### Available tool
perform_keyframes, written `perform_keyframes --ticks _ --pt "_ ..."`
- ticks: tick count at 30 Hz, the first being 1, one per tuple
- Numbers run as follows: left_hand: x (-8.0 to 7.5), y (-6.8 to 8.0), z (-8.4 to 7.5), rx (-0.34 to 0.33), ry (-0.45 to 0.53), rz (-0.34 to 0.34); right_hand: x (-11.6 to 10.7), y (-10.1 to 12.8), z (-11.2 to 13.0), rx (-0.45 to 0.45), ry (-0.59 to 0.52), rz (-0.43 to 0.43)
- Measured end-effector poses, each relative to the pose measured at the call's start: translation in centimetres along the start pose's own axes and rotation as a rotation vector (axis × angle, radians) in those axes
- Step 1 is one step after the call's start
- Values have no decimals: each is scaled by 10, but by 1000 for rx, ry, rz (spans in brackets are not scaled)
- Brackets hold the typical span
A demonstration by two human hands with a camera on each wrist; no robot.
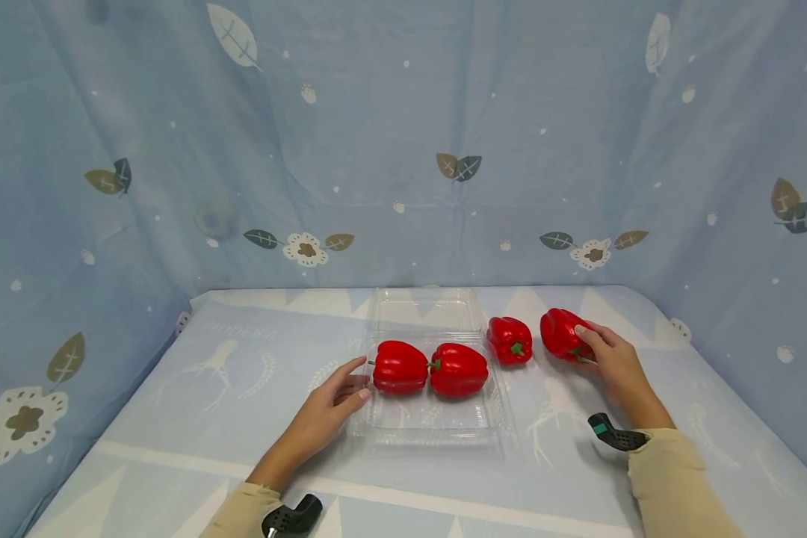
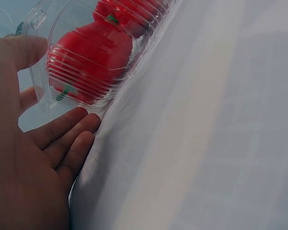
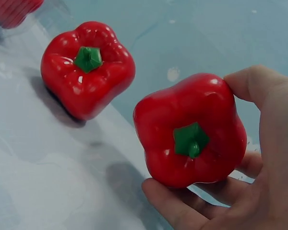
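Observation:
A clear plastic clamshell box (image 1: 430,430) stands on the table with its lid folded back. Two red bell peppers, a left one (image 1: 400,368) and a right one (image 1: 459,370), lie on their sides in it. My left hand (image 1: 326,411) is at the box's left side; its thumb and a finger meet the clear wall, while the other fingers extend loosely below in the left wrist view. My right hand (image 1: 615,366) grips another red bell pepper (image 3: 189,129) between thumb and fingers, held off the table with its green stem showing.
Just right of the box, a further red bell pepper (image 1: 509,341) sits on the table, stem facing me. The box's open lid (image 1: 427,308) lies toward the back. A blue patterned curtain (image 1: 403,149) rises behind the table and at both sides.

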State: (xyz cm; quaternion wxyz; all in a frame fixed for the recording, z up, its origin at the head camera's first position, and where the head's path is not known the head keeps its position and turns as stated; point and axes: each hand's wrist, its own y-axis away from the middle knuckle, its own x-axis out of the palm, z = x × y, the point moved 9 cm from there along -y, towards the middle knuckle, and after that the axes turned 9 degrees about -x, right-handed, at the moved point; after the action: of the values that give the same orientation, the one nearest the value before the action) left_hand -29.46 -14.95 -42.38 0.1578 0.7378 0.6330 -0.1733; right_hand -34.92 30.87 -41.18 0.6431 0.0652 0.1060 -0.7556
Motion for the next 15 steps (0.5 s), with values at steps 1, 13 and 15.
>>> perform_keyframes --ticks 1,13,15 --pt "0 0 0 0 3 -1 1 1 0 12 -20 7" --pt "0 1 3 -18 6 0 13 3 0 68 -397 89" --pt "-1 1 0 -9 4 -3 13 3 4 54 -417 98"
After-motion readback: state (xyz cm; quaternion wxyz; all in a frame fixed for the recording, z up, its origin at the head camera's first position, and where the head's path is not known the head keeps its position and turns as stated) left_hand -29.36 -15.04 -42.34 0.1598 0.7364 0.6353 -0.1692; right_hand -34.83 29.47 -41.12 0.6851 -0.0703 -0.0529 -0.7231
